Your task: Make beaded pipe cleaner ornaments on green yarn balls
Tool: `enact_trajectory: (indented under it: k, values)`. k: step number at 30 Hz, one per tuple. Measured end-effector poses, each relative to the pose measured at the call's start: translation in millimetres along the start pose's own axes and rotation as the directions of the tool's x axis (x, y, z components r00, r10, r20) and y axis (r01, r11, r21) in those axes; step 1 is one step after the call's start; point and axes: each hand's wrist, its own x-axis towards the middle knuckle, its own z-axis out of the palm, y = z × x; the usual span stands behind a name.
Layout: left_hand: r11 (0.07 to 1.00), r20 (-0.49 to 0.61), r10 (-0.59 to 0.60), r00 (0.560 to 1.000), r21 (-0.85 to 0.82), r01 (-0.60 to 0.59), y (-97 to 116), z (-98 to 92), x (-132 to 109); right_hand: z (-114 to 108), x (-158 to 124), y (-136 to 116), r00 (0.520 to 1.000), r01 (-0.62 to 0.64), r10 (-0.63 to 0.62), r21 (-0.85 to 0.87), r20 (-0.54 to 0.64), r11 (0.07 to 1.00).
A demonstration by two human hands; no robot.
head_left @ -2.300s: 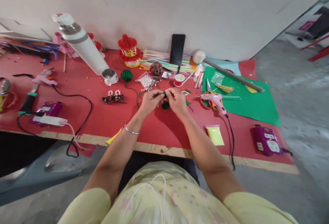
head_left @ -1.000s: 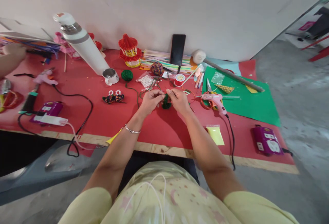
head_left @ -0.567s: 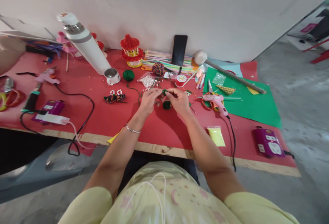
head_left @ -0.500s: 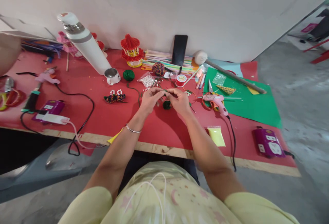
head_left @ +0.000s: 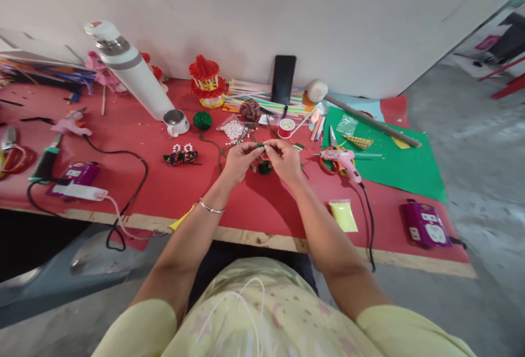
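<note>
My left hand (head_left: 240, 161) and my right hand (head_left: 286, 160) meet fingertip to fingertip over the red table (head_left: 164, 187). Both pinch dark green yarn (head_left: 261, 145) between thumb and forefinger; much of it is hidden by the fingers. Just below the pinch, a dark green yarn bundle (head_left: 264, 168) shows between my hands. A strand runs from the left side of my left hand toward a green yarn ball (head_left: 202, 121). Further left lies a multicoloured yarn piece with white bead loops (head_left: 180, 156).
A bag of white beads (head_left: 232, 129), a red thread spool (head_left: 286, 128) and a multicoloured yarn ball (head_left: 250, 110) lie beyond my hands. To the right are a pink glue gun (head_left: 342, 160) and a green sheet (head_left: 404, 174). A white bottle (head_left: 133, 75) and a cup (head_left: 176, 122) stand left.
The view has shifted slightly, so the table's things appear a little further left. My hands stay together at the same spot, still pinching the yarn, with fingertips slightly closer.
</note>
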Motion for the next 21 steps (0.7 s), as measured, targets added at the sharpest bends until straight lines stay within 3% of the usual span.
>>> enact_trajectory:
  k: [3, 9, 21]
  values:
    - [0.999, -0.06, 0.009, 0.998, -0.036, -0.011, -0.2, 0.6, 0.0, 2.7, -0.6, 1.6, 1.0, -0.031, 0.031, 0.024, -0.006, 0.999]
    - [0.997, -0.032, -0.055, 0.998, -0.052, 0.054, 2.4, 0.8, -1.2, 2.4, 0.0, -0.1, 0.997, -0.047, 0.05, 0.047, -0.058, 0.998]
    - [0.999, -0.114, -0.029, 0.993, -0.033, 0.025, 5.1, 0.8, -1.5, 5.7, -0.9, 1.4, 0.999, -0.031, 0.033, 0.043, -0.027, 0.999]
